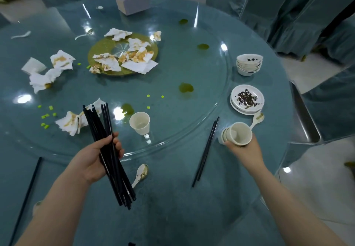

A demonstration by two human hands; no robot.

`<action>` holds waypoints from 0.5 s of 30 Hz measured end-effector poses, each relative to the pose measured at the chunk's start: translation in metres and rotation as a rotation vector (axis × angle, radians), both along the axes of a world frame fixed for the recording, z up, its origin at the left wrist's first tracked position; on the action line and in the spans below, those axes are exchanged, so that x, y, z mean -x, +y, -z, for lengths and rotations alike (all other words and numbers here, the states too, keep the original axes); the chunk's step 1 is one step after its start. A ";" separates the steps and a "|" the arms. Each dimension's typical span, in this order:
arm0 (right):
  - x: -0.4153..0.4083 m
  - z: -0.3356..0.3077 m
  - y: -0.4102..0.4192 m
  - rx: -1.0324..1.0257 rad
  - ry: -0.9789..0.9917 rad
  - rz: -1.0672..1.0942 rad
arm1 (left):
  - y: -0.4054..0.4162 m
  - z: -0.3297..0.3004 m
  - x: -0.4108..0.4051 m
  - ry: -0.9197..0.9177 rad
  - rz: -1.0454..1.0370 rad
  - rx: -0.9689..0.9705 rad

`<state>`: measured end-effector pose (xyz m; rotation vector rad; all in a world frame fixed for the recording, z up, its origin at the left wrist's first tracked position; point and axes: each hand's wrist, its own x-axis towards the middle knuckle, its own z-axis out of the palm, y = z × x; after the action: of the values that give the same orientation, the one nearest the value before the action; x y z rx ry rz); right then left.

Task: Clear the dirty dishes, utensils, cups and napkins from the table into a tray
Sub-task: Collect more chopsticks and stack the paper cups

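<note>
Round glass-topped table (172, 197), covered chairs (288, 5) around; left hand (96, 157) grips chopsticks (107, 142); right hand (244, 148) grips cups (238, 133).

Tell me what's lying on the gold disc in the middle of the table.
Crumpled, stained napkins cover much of the gold disc; its silver hub shows. Anything beneath the napkins is hidden.

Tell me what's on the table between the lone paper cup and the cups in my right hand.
In the head view, a pair of black chopsticks lies between the lone cup and the held cups.

Black chopsticks bundle (107, 149) held upright-tilted; nested paper cups (237, 134) tipped sideways, held.
</note>
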<state>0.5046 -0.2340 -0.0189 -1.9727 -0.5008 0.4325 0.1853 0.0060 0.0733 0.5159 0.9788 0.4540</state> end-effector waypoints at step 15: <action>0.023 0.007 0.002 0.403 0.149 0.120 | 0.011 0.009 0.025 -0.074 -0.034 0.022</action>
<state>0.4815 -0.2319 -0.0263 -2.3192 -0.2081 0.6369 0.1608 0.0172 0.0639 0.4598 0.9215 0.4894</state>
